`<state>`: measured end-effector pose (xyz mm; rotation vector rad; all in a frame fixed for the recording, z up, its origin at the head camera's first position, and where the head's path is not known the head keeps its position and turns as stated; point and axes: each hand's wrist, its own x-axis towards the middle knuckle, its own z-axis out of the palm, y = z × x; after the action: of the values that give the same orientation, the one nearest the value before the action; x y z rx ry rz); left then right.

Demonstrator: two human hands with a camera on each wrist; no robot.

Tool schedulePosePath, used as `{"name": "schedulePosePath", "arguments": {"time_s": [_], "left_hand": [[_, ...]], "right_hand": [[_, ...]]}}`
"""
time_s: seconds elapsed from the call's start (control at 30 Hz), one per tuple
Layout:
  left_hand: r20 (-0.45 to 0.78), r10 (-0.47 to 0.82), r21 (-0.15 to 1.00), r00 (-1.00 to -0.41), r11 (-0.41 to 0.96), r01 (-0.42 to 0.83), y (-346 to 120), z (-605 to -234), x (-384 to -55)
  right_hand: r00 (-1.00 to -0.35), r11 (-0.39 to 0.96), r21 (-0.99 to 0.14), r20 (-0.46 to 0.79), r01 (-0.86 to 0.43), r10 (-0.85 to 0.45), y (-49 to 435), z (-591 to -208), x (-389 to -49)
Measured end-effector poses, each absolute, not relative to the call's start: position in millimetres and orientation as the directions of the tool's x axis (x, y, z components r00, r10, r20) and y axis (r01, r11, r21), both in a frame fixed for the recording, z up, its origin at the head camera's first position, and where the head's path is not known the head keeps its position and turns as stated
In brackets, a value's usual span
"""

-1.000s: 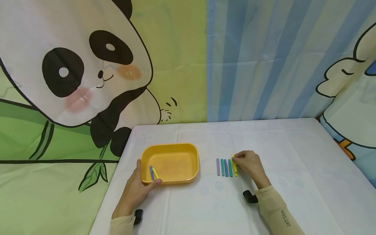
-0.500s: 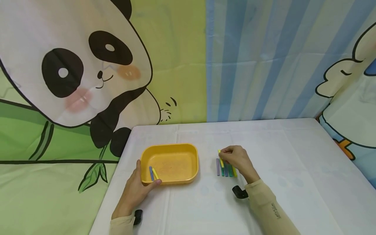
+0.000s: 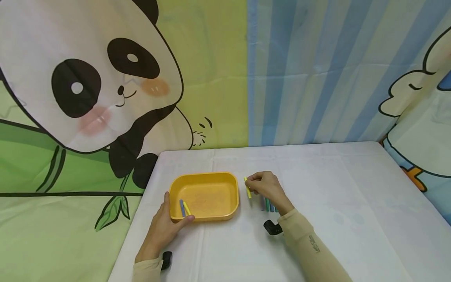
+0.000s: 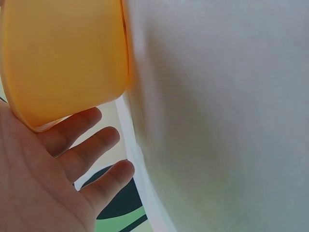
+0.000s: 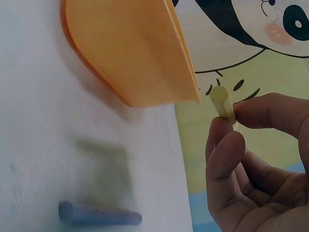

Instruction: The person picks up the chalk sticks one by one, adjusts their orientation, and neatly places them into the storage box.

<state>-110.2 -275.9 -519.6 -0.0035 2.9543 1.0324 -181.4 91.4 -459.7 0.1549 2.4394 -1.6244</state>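
My right hand (image 3: 269, 190) pinches a yellow chalk stick (image 3: 248, 188) between thumb and fingers, raised above the table just right of the yellow tray (image 3: 231, 213). In the right wrist view the same chalk (image 5: 221, 102) shows end-on at the fingertips. My left hand (image 3: 162, 231) rests against the tray's near left corner, thumb at the front rim. Its fingers (image 4: 91, 153) look straight and spread in the left wrist view. A blue chalk stick (image 3: 182, 208) and another yellow one (image 3: 186, 208) lie in the tray's near left part.
Beneath my right hand, a row of chalk sticks lies on the white-clothed table (image 3: 317, 172): purple (image 3: 262, 204), green (image 3: 267, 205), blue (image 3: 271, 207) and others partly hidden. A patterned curtain (image 3: 215, 78) hangs behind the table.
My right hand has moved left with the yellow chalk stick, from the right end of the row, across it, to near the tray. The left hand and tray have stayed put.
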Motion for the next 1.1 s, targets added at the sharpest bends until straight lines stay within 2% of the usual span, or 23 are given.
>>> {"name": "schedulePosePath", "arguments": {"time_s": [0.3,0.83,1.1], "left_hand": [[-0.004,-0.001,0.628,-1.000,0.778,-0.003,-277.4,-520.9,-109.8],[-0.009,0.007,0.627,-1.000,0.779,0.000,-275.4,-520.4,-113.0],[-0.005,0.011,0.633,-1.000,0.774,0.006,-276.3,-521.3,-112.0]], "right_hand": [[-0.979,0.352,-0.923,-0.193,0.156,-0.072,66.7,-452.4,-187.5],[-0.964,0.289,-0.944,-0.210,0.157,-0.162,13.5,-448.4,-196.1],[-0.962,0.336,-0.932,-0.207,0.139,-0.177,-11.7,-453.3,-197.6]]}}
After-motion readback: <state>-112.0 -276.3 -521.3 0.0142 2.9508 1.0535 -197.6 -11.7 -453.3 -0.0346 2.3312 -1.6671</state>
